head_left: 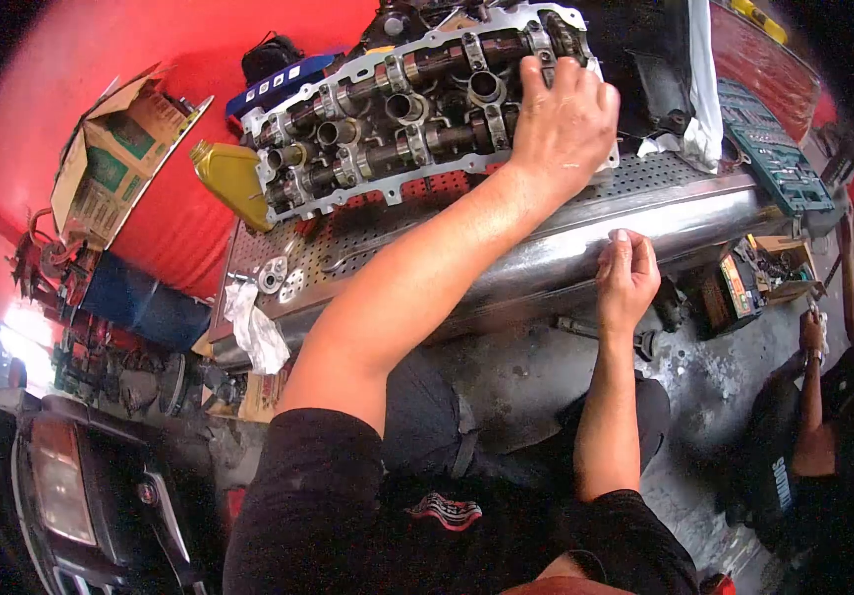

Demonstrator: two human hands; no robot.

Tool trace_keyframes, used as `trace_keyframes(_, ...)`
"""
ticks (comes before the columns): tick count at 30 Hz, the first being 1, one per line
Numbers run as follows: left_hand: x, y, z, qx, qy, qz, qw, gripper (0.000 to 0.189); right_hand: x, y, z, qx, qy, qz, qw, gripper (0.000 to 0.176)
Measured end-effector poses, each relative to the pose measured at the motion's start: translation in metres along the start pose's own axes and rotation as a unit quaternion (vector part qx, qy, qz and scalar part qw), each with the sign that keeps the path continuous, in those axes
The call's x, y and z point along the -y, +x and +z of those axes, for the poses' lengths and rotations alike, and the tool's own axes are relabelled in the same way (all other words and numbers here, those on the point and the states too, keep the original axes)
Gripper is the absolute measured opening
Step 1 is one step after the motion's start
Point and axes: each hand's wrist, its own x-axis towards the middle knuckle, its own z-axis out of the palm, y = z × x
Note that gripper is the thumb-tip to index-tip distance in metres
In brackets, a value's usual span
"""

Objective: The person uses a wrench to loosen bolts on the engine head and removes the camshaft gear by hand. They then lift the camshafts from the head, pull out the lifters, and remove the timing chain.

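The left hand (566,124) is bent over the right end of the big engine part (445,137), which is on the tabletop (670,177). The right hand (629,270) is by the front edge, fingertips pinched. I can't tell if either hand grips anything.

Site is presenting as a car workshop: engine part (412,144) resting on metal bench (536,260), tool case (776,154) lying upper right, car (114,516) standing lower left.
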Motion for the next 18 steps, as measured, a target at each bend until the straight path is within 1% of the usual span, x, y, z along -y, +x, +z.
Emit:
trace_keyframes(1,-0.003,0.001,-0.001,-0.008,0.017,-0.03,0.999,0.016,0.0,0.0,0.0,-0.001,0.003,-0.001,1.0,0.018)
trace_keyframes(2,-0.006,-0.002,-0.003,0.018,0.043,-0.027,0.999,0.018,0.0,0.0,0.0,0.0,0.004,0.0,1.0,0.018)
trace_keyframes(7,0.0,-0.001,-0.016,0.103,-0.029,0.01,0.994,0.017,-0.002,0.002,-0.002,0.003,-0.023,-0.004,1.0,0.019)
trace_keyframes(8,0.0,0.0,-0.013,0.082,-0.02,0.013,0.996,0.017,-0.001,0.002,0.0,0.0,-0.029,-0.01,1.0,0.02)
trace_keyframes(9,0.0,0.001,-0.008,0.061,-0.011,0.016,0.998,0.017,0.003,0.0,-0.001,0.002,-0.025,0.02,0.999,0.02)
trace_keyframes(10,0.0,0.002,-0.003,0.039,-0.003,0.02,0.999,0.017,0.001,0.0,-0.002,0.001,-0.031,0.009,0.999,0.02)
trace_keyframes(12,-0.006,0.0,0.005,0.016,0.019,-0.02,0.999,0.016,-0.006,0.003,-0.002,-0.004,-0.041,-0.017,0.999,0.02)
trace_keyframes(14,-0.01,0.0,0.005,0.003,0.041,-0.046,0.998,0.016,-0.001,0.002,-0.002,-0.006,-0.043,-0.01,0.999,0.019)
trace_keyframes(15,-0.013,-0.004,0.004,0.028,0.047,-0.049,0.997,0.017,-0.002,0.002,-0.002,-0.005,-0.047,-0.011,0.999,0.02)
trace_keyframes(18,-0.01,-0.005,-0.01,0.079,0.015,-0.014,0.997,0.018,-0.001,0.001,-0.004,-0.007,-0.062,-0.009,0.998,0.02)
